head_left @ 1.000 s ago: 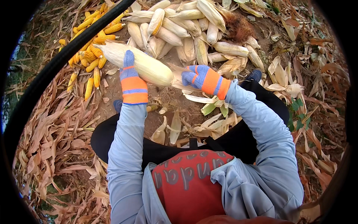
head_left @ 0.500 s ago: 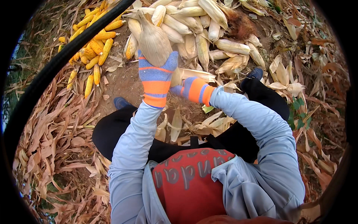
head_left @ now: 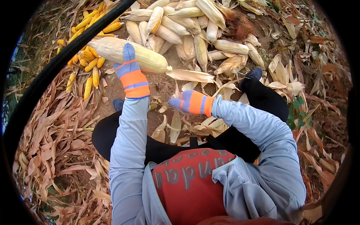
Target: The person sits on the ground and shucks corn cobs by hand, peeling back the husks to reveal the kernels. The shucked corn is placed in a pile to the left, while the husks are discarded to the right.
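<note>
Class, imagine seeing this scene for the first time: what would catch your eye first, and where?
The bright yellow cobs heaped at the upper left stand out first, crossed by a black cord. To their right, the orange-and-blue gloved left hand holds a pale, unpeeled ear. The red shirt shows boldly at lower centre.

Person observed wearing 2 banded blue-and-orange gloves (head_left: 132, 77), a pale blue long-sleeved overshirt (head_left: 258, 183), a red top (head_left: 195, 204) with grey lettering (head_left: 187, 183), black trousers (head_left: 272, 99) and apparently dark-blue shoes (head_left: 256, 73).
</note>
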Demonstrator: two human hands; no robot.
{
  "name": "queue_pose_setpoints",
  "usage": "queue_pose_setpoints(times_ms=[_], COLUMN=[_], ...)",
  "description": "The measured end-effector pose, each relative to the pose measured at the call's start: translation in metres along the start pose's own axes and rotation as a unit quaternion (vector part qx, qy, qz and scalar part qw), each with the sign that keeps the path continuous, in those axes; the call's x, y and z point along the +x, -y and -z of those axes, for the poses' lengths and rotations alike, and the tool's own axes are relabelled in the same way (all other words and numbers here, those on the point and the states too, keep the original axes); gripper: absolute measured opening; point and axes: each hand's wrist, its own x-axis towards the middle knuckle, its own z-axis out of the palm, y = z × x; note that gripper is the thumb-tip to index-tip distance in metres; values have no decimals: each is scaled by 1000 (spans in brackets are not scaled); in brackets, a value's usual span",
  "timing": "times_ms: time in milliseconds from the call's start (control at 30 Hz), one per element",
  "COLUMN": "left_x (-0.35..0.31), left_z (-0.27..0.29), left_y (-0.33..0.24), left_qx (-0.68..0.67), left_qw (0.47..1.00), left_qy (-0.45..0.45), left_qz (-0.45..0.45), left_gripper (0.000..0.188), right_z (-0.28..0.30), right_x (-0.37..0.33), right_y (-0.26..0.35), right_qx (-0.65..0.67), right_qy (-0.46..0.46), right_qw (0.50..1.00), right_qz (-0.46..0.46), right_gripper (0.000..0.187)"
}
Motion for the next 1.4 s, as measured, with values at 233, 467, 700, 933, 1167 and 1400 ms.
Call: queue_pose_setpoints(times_ms=[233, 467, 700, 933, 1167, 1400], left_x=[6, -11, 4, -18, -26, -25], left_z=[9, 0, 10, -8, 6, 16], left_y=[8, 31, 64, 53, 59, 72], left_qx=[-94, -214, -49, -109, -152, -14], left_qw=[987, 906, 967, 928, 881, 894], left_qy=[66, 227, 162, 187, 258, 377], left_qz=[111, 287, 189, 303, 365, 240], left_gripper=[70, 73, 60, 42, 39, 43], right_z=[49, 80, 70, 69, 92, 110], right_x=[4, 4, 24, 19, 16, 9], right_y=[-47, 12, 12, 17, 18, 22], right_qx=[-75, 536, 288, 212, 410, 348], right_qy=[-31, 48, -152, -323, -254, -123], right_qw=[995, 842, 945, 921, 876, 929], right_qz=[-63, -37, 5, 40, 10, -25], right_gripper=[60, 55, 53, 41, 26, 31])
